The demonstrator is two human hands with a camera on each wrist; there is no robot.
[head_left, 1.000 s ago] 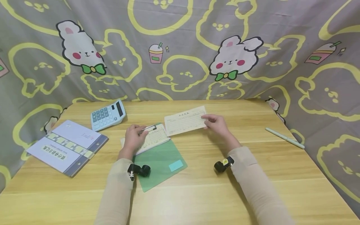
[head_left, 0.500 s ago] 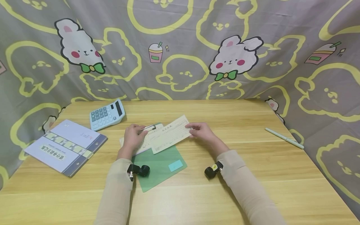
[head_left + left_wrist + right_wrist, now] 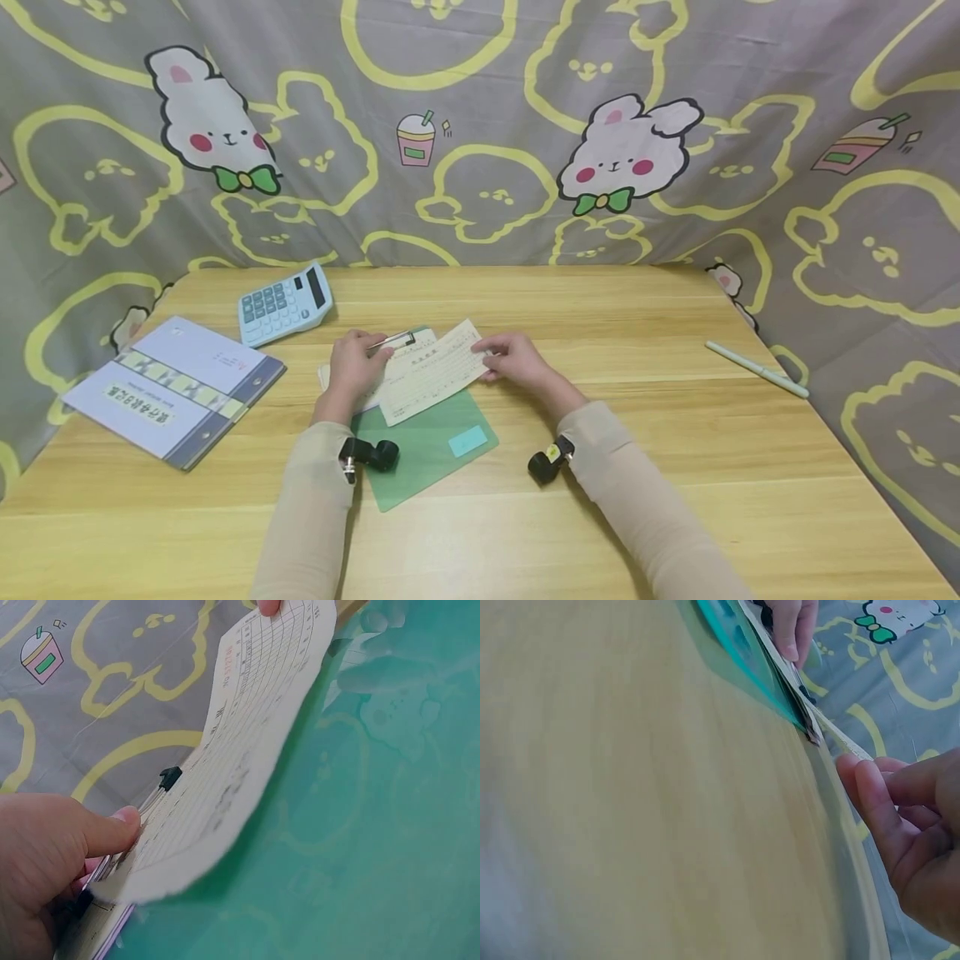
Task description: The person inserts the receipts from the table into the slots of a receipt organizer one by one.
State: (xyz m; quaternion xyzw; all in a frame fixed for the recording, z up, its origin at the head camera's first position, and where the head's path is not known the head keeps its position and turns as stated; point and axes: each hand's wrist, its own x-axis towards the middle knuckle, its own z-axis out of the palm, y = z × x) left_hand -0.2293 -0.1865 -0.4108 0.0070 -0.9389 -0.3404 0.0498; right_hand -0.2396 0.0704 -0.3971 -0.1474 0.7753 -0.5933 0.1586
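Observation:
A green clipboard (image 3: pixel 420 462) lies on the table in front of me, with printed forms under its metal clip (image 3: pixel 397 340). My left hand (image 3: pixel 352 367) holds the clip, its thumb on top in the left wrist view. Between the thumb and fingers of my right hand (image 3: pixel 516 360) is the right end of a cream paper form (image 3: pixel 431 372). That form slants over the clipped papers, and its left end comes close to the left hand. In the left wrist view the form (image 3: pixel 247 727) looks bent and raised off the green board.
A light blue calculator (image 3: pixel 285 307) and a lilac ledger book (image 3: pixel 176 392) lie at the left. At the far right is a pale green pen (image 3: pixel 757 369). A patterned curtain (image 3: pixel 480 200) closes off the table's back and sides.
My right hand has moved left and toward me with the paper form, bringing it from beside the clipboard to over the clipped papers. The left hand has stayed at the clip.

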